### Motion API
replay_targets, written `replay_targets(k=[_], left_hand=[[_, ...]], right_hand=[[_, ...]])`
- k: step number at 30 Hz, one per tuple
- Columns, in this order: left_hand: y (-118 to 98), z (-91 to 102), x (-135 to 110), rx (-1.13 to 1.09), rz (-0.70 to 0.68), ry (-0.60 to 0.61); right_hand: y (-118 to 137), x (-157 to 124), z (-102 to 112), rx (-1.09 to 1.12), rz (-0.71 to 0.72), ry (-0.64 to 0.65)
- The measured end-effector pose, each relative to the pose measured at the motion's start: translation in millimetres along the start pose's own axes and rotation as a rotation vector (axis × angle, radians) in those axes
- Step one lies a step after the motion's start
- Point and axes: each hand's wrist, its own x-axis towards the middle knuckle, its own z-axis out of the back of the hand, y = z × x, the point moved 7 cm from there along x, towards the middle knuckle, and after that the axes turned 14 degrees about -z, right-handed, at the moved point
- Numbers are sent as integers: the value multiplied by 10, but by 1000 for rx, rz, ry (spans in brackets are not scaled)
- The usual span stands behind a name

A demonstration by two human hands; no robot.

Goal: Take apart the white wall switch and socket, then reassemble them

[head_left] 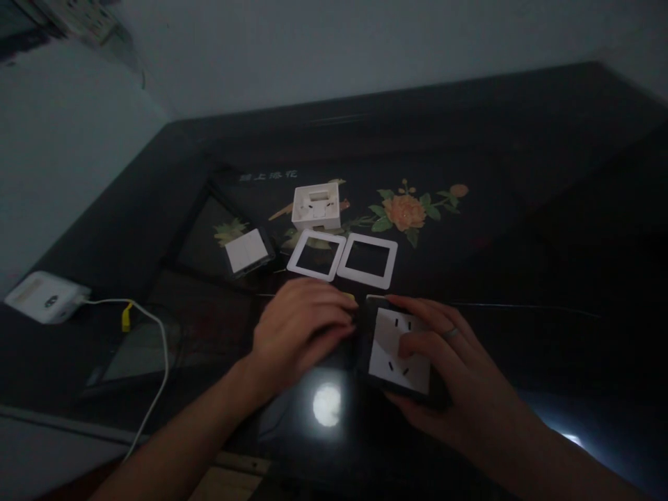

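**Both hands at a white socket plate on a dark table**

Both forearms come in from the near edge and meet at the middle of the dark glossy table (pixel 522 229). The left hand (pixel 303 327) lies palm down with its knuckles up, and its fingertips point right. The right hand (pixel 454 369) reaches in from the near right, palm turned toward the left, with a ring on one finger.

Just beyond the hands, two white square frames (pixel 316 254) lie side by side and touch at one edge. A white back box (pixel 316 207) sits behind them, open side up. A white switch plate (pixel 246 250) lies apart, to the left of them. At the far left a white device (pixel 46 297) rests with a white cable (pixel 156 362) running toward the near edge. Nothing lies between the hands.

The left hand's fingers are bent and close together. A small yellow tip (pixel 351 298) shows past them, but whether they grip it cannot be told. The right hand clasps the socket plate (pixel 389 362), fingers along its far and right edges, thumb pressed on its white face. The plate lies just right of the left hand's fingertips.
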Motion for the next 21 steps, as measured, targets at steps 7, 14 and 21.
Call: replay_targets(k=[7, 14, 21], left_hand=[[866, 270, -371, 468, 535, 379], [944, 74, -498, 371, 585, 595], [707, 139, -314, 131, 570, 189]], right_hand=[[-85, 59, 61, -8, -43, -54], [-108, 80, 72, -35, -60, -69], [-108, 71, 147, 48, -57, -79]])
